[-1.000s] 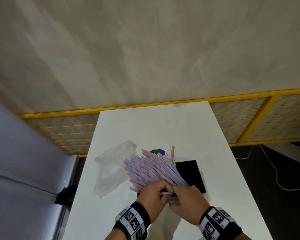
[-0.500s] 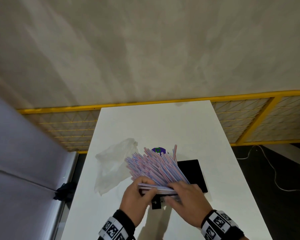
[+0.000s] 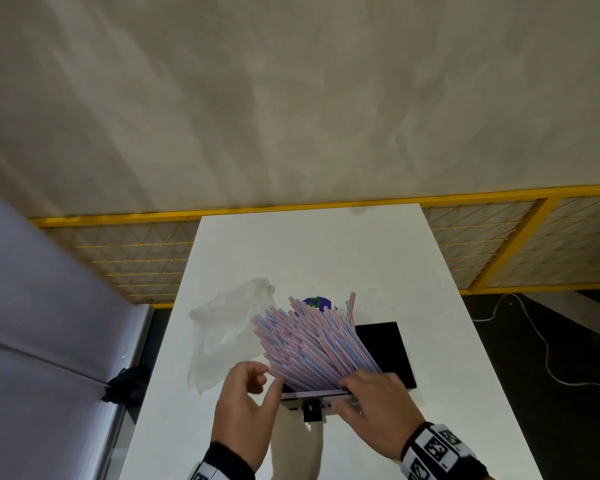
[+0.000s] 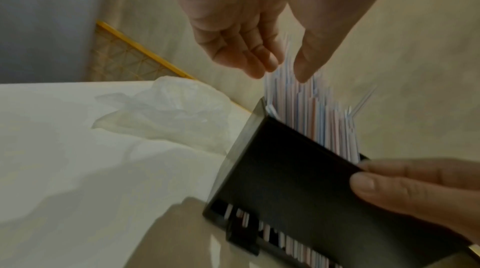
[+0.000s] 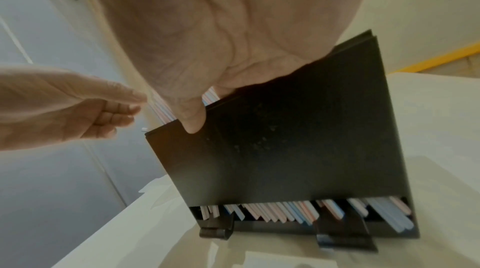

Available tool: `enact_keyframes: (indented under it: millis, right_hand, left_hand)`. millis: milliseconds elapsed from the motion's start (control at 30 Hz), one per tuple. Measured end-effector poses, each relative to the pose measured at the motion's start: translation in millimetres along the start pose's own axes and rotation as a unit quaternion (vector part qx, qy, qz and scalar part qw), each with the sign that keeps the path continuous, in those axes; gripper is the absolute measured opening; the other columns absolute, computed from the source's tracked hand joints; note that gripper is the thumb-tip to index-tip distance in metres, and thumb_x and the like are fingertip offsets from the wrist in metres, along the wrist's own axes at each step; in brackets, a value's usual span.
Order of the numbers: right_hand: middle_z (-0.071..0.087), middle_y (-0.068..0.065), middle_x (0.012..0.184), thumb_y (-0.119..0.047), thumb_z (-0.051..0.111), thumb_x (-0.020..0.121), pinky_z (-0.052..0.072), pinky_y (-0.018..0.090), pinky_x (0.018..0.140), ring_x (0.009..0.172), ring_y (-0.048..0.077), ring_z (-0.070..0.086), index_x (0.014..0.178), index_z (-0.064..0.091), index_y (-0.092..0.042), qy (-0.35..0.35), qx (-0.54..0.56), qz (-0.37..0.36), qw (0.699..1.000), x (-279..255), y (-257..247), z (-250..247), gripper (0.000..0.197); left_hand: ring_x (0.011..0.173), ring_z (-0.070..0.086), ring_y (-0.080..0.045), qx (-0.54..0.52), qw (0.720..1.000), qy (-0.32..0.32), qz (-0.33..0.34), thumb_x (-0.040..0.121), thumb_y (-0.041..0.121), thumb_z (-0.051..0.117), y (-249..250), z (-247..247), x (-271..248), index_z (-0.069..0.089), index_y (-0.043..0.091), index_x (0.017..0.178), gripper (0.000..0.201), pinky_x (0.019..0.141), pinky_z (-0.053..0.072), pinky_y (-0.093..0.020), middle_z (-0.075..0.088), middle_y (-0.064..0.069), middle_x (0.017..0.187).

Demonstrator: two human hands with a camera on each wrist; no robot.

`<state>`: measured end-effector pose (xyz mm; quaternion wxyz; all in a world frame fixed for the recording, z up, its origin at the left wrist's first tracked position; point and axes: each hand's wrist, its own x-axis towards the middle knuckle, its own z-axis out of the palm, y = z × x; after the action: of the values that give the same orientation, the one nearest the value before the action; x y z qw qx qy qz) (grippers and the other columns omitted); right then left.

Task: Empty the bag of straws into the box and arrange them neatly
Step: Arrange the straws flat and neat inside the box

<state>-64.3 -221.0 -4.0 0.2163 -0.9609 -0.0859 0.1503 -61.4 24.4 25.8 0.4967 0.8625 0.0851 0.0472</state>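
A dense bundle of pink, blue and white straws stands fanned and leaning away in a black box at the table's near middle. Their lower ends show through the box's bottom slot. My right hand grips the top of the box's near wall, thumb on the front, fingers over the rim against the straws. My left hand hovers just left of the bundle, fingers loosely curled, holding nothing; in the left wrist view the left hand is beside the straw tips. The empty clear bag lies crumpled to the left.
A flat black panel lies right of the box on the white table. A purple round object peeks out behind the straws. Yellow mesh fencing runs beyond the table, a grey partition stands left, and a cable lies on the floor.
My left hand has let go of the straws it held with the right hand and drawn back to the left. The right hand has stayed on the box's near rim.
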Motion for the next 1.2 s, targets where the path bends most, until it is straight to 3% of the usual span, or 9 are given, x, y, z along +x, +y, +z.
enact_keyframes:
  millis: [100,233,400,500,600,733,867,1033,1200]
  right_hand:
    - [0.052,-0.021,0.137,-0.058,0.037,0.102,0.033,0.031,0.107,0.124,0.002,0.051,0.143,0.052,-0.035,-0.019,0.031,-0.017,0.999,1.1,-6.2,-4.3,0.049]
    - [0.051,-0.015,0.143,-0.045,0.042,0.108,0.04,0.03,0.11,0.128,0.005,0.051,0.148,0.051,-0.029,-0.021,0.094,-0.042,0.994,6.3,-17.4,-5.5,0.044]
    - [0.057,-0.015,0.132,-0.037,0.045,0.108,0.047,0.029,0.103,0.114,0.002,0.059,0.141,0.058,-0.028,0.008,0.155,-0.011,0.988,9.6,-21.7,-3.9,0.036]
    - [0.061,-0.017,0.122,-0.033,0.053,0.106,0.05,0.018,0.094,0.106,0.0,0.062,0.133,0.063,-0.028,0.024,0.211,0.007,0.977,9.8,-20.2,-3.1,0.029]
    - [0.063,-0.019,0.123,-0.029,0.052,0.107,0.048,0.013,0.095,0.11,-0.003,0.06,0.133,0.065,-0.029,0.032,0.225,0.005,0.974,8.3,-18.1,-2.7,0.029]
    - [0.065,-0.019,0.13,-0.029,0.046,0.109,0.046,0.019,0.103,0.117,-0.003,0.059,0.136,0.065,-0.031,0.016,0.195,-0.012,0.981,7.6,-16.3,-4.1,0.033]
    - [0.066,-0.02,0.128,-0.028,0.048,0.108,0.047,0.02,0.1,0.115,-0.005,0.059,0.135,0.065,-0.034,0.018,0.22,-0.009,0.975,8.3,-16.5,-6.5,0.032]
    - [0.07,-0.019,0.116,-0.029,0.048,0.107,0.053,0.03,0.094,0.107,-0.001,0.063,0.124,0.068,-0.037,-0.017,0.262,0.004,0.965,7.5,-16.7,-12.0,0.027]
    - [0.069,-0.024,0.114,-0.033,0.058,0.099,0.054,0.025,0.097,0.109,-0.009,0.062,0.123,0.064,-0.044,-0.023,0.278,0.016,0.96,3.6,-16.9,-12.5,0.026]
  left_hand:
    - [0.075,0.063,-0.007,0.008,0.997,-0.045,-0.056,0.084,0.031,0.079,-9.3,0.4,-0.7,0.062,0.034,0.096,0.021,0.064,0.046,-0.015,0.065,0.005,0.087]
    - [0.075,0.063,-0.006,0.01,0.995,-0.071,-0.062,0.086,0.034,0.076,-9.2,9.8,0.8,0.065,0.036,0.094,0.014,0.065,0.049,-0.017,0.064,0.008,0.092]
    - [0.083,0.062,0.004,0.032,0.996,-0.07,-0.037,0.088,0.036,0.075,-3.0,18.9,5.0,0.065,0.037,0.091,0.01,0.068,0.046,-0.009,0.058,0.015,0.103]
    - [0.083,0.062,0.003,0.053,0.996,-0.068,-0.022,0.087,0.036,0.076,-4.0,20.6,7.7,0.064,0.034,0.082,0.012,0.068,0.046,-0.011,0.059,0.014,0.098]
    - [0.081,0.06,0.001,0.092,0.993,-0.079,0.004,0.087,0.04,0.074,-3.0,19.6,11.9,0.064,0.038,0.079,0.013,0.067,0.047,-0.015,0.059,0.018,0.094]
    - [0.085,0.061,0.0,0.111,0.986,-0.107,0.061,0.089,0.039,0.074,1.2,23.3,16.1,0.071,0.044,0.089,0.006,0.079,0.049,-0.017,0.062,0.021,0.091]
    - [0.095,0.06,0.011,0.073,0.982,-0.156,0.074,0.086,0.043,0.074,6.8,31.8,17.4,0.07,0.048,0.106,0.021,0.081,0.043,-0.004,0.067,0.031,0.095]
    - [0.085,0.066,0.005,0.054,0.974,-0.218,0.033,0.081,0.049,0.073,12.3,43.9,14.3,0.065,0.049,0.101,0.022,0.078,0.056,-0.02,0.069,0.029,0.091]
    - [0.078,0.065,0.002,0.046,0.976,-0.21,0.034,0.089,0.033,0.071,16.2,45.7,15.5,0.067,0.042,0.09,0.01,0.07,0.054,-0.018,0.07,0.024,0.084]
